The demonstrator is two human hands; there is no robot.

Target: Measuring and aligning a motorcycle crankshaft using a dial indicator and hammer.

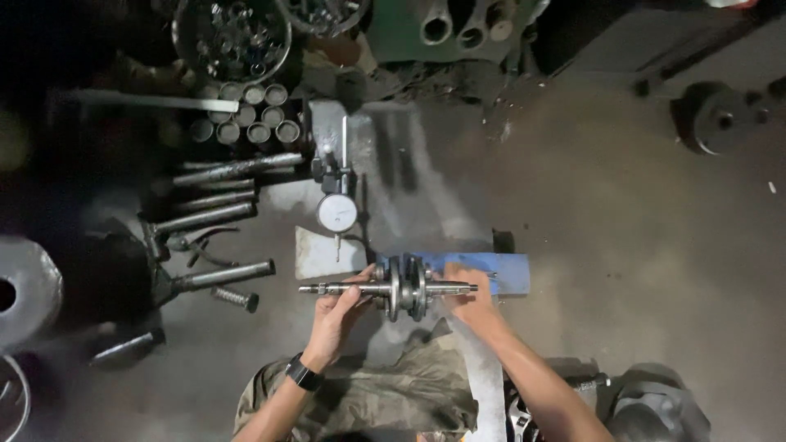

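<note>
A metal crankshaft (pixel 405 287) with two round webs and a shaft out each side lies level across a blue stand (pixel 506 270) on the floor. My left hand (pixel 334 315) grips the crankshaft's left shaft end. A black watch sits on that wrist. My right hand (pixel 467 296) holds the right shaft end, over the blue stand. A round dial gauge (pixel 336 212) on a metal holder stands just behind the crankshaft, its stem pointing down toward it.
Several steel rods and punches (pixel 214 214) lie to the left, with pliers (pixel 190 243) among them. A cluster of small round cups (pixel 246 123) and a bowl of parts (pixel 233 37) sit at the back left. A heavy disc (pixel 716 119) lies far right.
</note>
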